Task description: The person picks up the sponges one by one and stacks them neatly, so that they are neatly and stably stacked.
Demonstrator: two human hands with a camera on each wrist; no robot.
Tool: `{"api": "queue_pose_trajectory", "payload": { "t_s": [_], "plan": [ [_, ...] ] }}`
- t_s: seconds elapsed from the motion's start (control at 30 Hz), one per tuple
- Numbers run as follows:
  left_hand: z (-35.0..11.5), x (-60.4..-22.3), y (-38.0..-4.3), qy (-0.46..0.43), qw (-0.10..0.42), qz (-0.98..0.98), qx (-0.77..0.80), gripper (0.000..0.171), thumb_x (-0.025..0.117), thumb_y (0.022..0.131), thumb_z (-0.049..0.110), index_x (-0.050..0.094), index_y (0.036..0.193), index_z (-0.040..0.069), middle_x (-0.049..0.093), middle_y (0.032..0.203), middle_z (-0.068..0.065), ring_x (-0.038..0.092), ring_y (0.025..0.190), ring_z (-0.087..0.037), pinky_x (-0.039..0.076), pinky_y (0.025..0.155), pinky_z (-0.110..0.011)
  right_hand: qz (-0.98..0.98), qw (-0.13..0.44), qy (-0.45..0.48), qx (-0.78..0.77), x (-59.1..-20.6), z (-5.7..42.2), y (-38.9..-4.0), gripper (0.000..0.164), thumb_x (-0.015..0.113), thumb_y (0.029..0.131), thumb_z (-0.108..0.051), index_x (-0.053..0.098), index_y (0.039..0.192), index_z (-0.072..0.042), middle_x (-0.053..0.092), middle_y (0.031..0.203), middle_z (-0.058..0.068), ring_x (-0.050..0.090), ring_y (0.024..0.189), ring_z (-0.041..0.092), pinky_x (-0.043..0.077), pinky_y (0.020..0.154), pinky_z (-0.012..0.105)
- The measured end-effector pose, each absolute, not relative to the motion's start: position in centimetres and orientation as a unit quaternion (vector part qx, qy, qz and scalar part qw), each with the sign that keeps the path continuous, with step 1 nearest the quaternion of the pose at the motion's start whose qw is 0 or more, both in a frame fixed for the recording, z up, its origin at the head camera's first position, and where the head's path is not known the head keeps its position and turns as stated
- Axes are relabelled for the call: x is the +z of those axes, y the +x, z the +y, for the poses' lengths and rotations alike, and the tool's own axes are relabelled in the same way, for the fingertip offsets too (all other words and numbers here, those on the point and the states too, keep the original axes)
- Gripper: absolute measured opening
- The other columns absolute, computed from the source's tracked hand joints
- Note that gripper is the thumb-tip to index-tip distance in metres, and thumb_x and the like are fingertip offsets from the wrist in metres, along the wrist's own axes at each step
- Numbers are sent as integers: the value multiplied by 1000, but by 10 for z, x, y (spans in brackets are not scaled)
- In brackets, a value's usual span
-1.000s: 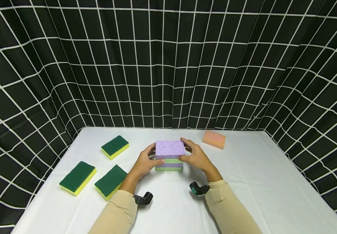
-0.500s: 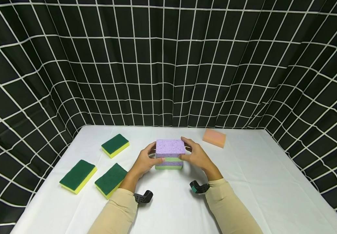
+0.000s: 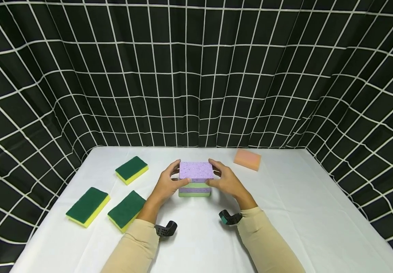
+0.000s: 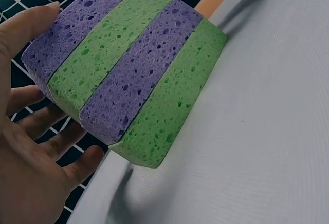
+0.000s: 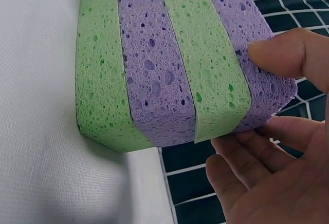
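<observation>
A stack of sponges stands on the white tabletop in the head view. From the bottom it runs green, purple, green, with a speckled purple sponge (image 3: 196, 170) on top. My left hand (image 3: 165, 184) holds the left end of the top purple sponge, its thumb (image 4: 31, 26) near the upper front edge and the other fingers around the side. At the right end, my right hand (image 3: 228, 184) pinches the same sponge, thumb (image 5: 280, 54) pressed to its front face. Seen from both wrists, the layers lie nearly flush. The stack's back is hidden.
Several yellow sponges with dark green scouring faces lie to the left: one at the back (image 3: 131, 169), one at far left (image 3: 88, 205), one beside my left forearm (image 3: 126, 210). An orange sponge (image 3: 247, 159) lies at the back right. A black gridded curtain (image 3: 196, 76) surrounds the white table (image 3: 295, 212).
My left hand has shifted slightly up along the stack, its thumb now higher on the top purple sponge. The right hand stays in place. The head view has turned slightly.
</observation>
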State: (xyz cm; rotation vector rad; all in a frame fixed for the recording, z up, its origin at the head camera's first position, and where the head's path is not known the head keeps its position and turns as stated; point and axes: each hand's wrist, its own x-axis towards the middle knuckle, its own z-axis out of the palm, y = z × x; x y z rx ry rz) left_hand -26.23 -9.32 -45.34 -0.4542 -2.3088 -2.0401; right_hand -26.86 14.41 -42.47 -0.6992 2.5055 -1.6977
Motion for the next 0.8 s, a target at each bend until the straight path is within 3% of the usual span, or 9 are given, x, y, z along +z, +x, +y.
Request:
{"api": "queue_pose_trajectory", "payload": {
  "t_s": [0.13,0.4,0.8],
  "plan": [
    [-96,-439,-258,-152,13,-739,-656,77,75,85,12,33,148,0,45,138,-23,43,125,-38,37,101,-53,808,19,-232,-542,-405,137,-258,74,67,77,7,32,142,15,41,138,32,44,124,47,34,104,53],
    [-99,-426,-254,-158,8,-737,-658,73,73,85,5,34,145,-7,46,135,-28,44,123,-42,39,99,-54,802,18,-234,-549,-390,138,-253,73,64,82,3,29,145,11,40,141,30,41,127,44,32,105,53],
    [-95,-452,-266,-134,26,-752,-644,73,79,82,17,43,145,6,52,132,-12,49,120,-29,46,93,-44,787,-67,-238,-565,-371,160,-248,64,58,90,0,27,144,15,40,139,31,39,128,45,32,105,53]
  ]
}}
